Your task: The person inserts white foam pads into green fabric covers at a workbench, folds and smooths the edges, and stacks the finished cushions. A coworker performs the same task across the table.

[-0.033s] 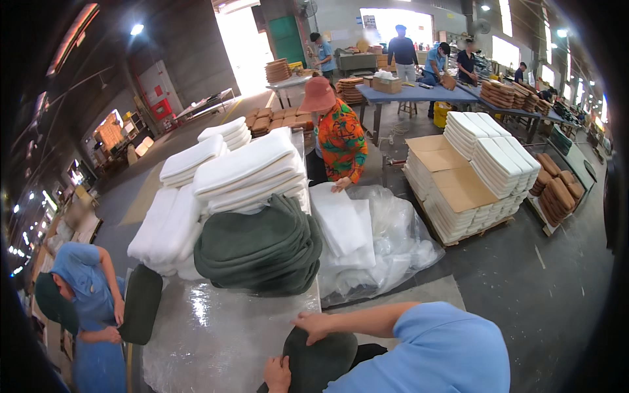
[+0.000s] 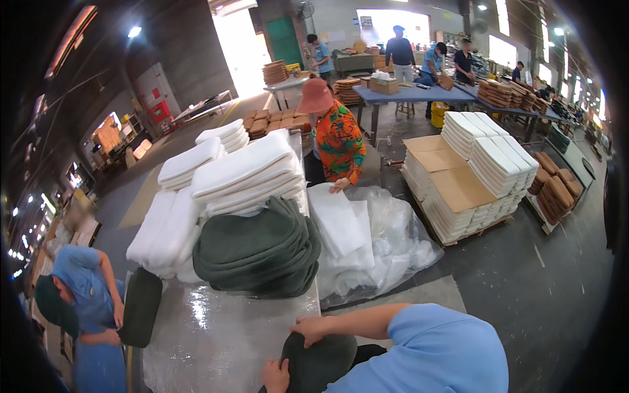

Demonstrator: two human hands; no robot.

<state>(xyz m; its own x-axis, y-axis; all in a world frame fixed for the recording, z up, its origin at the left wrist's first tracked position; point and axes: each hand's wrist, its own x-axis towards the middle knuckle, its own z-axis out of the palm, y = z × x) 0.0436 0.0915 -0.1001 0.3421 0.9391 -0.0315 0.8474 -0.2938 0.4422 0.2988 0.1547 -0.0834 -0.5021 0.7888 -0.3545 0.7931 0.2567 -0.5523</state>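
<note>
At the near edge of the table, a rounded dark green cushion (image 2: 321, 364) lies between my hands. My right hand (image 2: 310, 329) curls over its far left edge, thumb on top. Closer to me, my left hand (image 2: 276, 376) grips its left side with bent fingers. My body and sleeve cover the cushion's near end. Farther up the table is a pile of similar dark green fabric pieces (image 2: 255, 249), soft and loosely stacked. Behind and beside it rise stacks of thick white pads (image 2: 242, 171).
The table (image 2: 216, 334) has a shiny plastic-covered top. At left, a co-worker (image 2: 85, 288) handles another green cushion (image 2: 142, 306). Across the right edge, a person in a red hat (image 2: 337, 141) touches white sheets (image 2: 337, 219) beside clear plastic (image 2: 406, 242). A loaded pallet (image 2: 458, 183) stands right.
</note>
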